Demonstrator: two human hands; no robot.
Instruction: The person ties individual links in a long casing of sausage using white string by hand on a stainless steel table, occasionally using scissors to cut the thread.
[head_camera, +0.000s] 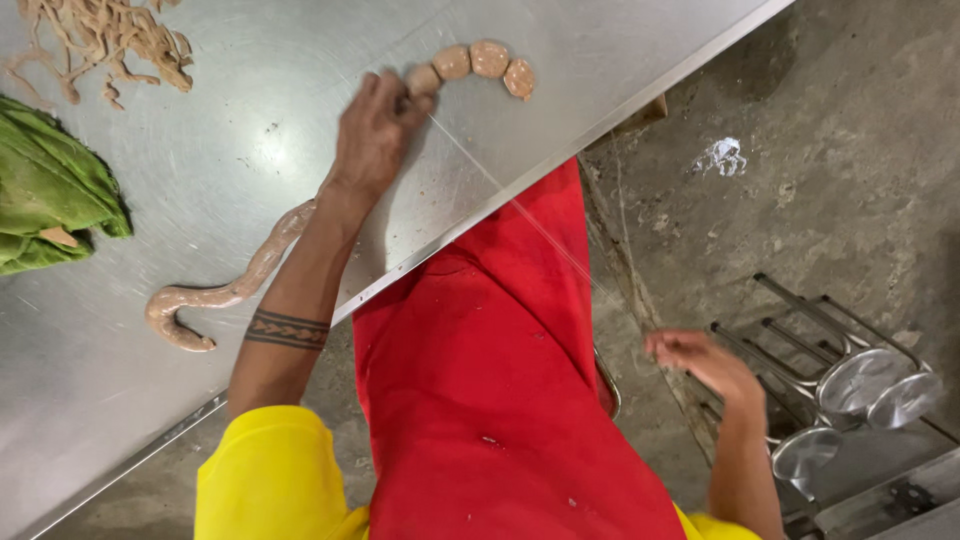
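My left hand (375, 130) is down on the steel table (230, 420), fingers curled shut around the sausage (300, 225) right where the tied links (480, 62) begin. Four round links curve away beyond my knuckles, toward the far side. Behind the hand the untied length runs under my wrist and forearm and ends in a hook near the left. A thin string (520, 210) leaves that grip, taut, crosses the table edge (520, 185) and slants over my red apron (500, 400) toward my right hand (700, 362). That hand hangs off the table, over the concrete floor (830, 120), fingers bent in; it's blurred, and I can't tell whether it pinches the string or how tight it is shut. The table edge runs diagonally, close by my left hand and the links. Bare steel lies open between the sausage and the green cloth (50, 200) at the left, with a pile of casings (100, 40) in the top corner. Near my right hand stand metal stools (850, 385), just beside the wrist, so that side is tight.
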